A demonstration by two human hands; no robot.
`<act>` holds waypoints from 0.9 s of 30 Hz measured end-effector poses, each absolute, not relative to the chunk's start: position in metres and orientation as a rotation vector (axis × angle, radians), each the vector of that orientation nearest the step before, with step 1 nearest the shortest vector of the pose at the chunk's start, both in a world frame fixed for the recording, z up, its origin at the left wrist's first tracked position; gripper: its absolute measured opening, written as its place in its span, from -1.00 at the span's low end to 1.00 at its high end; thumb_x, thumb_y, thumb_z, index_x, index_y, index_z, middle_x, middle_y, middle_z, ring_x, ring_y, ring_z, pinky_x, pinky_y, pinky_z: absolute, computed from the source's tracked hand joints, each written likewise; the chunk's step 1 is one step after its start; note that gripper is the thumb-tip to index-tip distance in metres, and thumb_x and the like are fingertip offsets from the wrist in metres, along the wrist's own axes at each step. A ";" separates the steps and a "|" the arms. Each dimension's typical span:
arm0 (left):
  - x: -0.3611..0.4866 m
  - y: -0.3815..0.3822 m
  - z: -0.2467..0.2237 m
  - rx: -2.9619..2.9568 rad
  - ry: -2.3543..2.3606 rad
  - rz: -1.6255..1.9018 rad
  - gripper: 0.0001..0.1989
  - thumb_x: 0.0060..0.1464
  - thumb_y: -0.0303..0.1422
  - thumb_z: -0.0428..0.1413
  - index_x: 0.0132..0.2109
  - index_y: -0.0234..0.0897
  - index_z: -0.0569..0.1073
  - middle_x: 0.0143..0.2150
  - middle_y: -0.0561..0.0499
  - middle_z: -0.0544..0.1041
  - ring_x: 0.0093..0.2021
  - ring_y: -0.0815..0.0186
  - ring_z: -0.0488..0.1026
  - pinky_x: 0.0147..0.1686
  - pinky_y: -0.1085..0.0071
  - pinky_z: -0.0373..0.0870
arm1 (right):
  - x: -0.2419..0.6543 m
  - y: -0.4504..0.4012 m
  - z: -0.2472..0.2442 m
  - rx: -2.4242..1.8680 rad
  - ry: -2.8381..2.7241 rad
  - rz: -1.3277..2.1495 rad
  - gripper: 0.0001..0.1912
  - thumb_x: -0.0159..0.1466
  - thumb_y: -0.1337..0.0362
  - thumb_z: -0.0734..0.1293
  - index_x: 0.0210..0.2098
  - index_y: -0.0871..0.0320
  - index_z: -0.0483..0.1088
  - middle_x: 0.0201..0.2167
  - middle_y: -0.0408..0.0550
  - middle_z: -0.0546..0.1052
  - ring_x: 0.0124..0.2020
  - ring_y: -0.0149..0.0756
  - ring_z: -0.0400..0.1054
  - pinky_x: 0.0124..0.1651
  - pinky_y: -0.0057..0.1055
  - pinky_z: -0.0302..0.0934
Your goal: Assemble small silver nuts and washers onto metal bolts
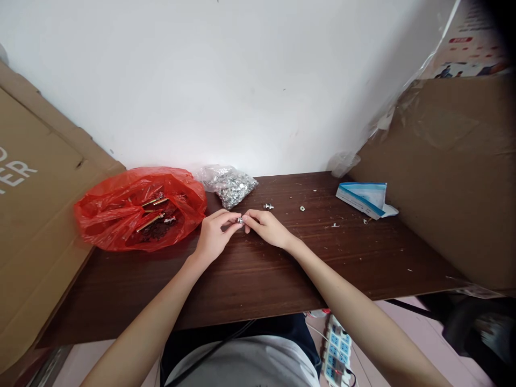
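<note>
Between the fingertips of my left hand [215,231] is a small shiny metal fitting [240,220], held in a pinch. My right hand [268,228] meets it from the other side, its thumb and fingers closed on the same piece. The fingers cover most of the fitting, so its exact kind is hidden. Just behind my hands a similar small metal fitting [268,206] lies on the dark wooden table [258,290]. A clear plastic bag [231,185] full of small silvery metal parts lies beyond my left hand.
An open red plastic bag [139,209] with brass-coloured rods and dark bits lies at left. A ring-like piece [302,208], scraps, a blue-and-white packet [362,199] and a clear plastic cup [344,163] lie rightward. Cardboard boxes [44,215] [447,177] flank the table; a white wall stands behind.
</note>
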State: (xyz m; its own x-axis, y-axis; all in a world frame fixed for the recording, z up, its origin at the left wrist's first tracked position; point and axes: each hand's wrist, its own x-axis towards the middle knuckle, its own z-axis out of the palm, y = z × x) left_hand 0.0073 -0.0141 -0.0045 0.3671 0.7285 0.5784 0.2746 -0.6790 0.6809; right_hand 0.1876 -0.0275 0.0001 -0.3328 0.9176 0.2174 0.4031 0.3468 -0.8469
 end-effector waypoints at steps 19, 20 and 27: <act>0.008 -0.014 -0.004 2.164 0.876 1.282 -0.87 0.06 -0.37 0.19 -0.21 -0.28 0.55 -0.35 -0.03 0.52 -0.36 0.33 0.50 -0.32 0.39 0.52 | 0.185 -0.021 -0.007 -0.921 -1.527 1.174 -0.73 0.12 0.14 0.41 -0.29 0.13 0.33 -0.35 -0.11 0.46 -0.31 -0.35 0.36 -0.15 -0.31 0.31; 0.008 -0.014 -0.004 2.164 0.871 1.280 -0.87 0.05 -0.37 0.19 -0.22 -0.28 0.55 -0.35 -0.03 0.52 -0.36 0.33 0.50 -0.32 0.39 0.52 | 0.185 -0.021 -0.007 -0.923 -1.516 1.195 -0.72 0.14 0.12 0.39 -0.27 0.14 0.32 -0.35 -0.11 0.45 -0.32 -0.36 0.37 -0.17 -0.31 0.32; 0.008 -0.014 -0.003 2.171 0.871 1.286 -0.89 0.04 -0.38 0.21 -0.25 -0.28 0.55 -0.35 -0.03 0.52 -0.36 0.32 0.50 -0.33 0.39 0.51 | 0.184 -0.022 -0.006 -0.884 -1.522 1.196 -0.72 0.10 0.17 0.42 -0.27 0.13 0.31 -0.31 -0.10 0.44 -0.27 -0.34 0.37 -0.10 -0.28 0.31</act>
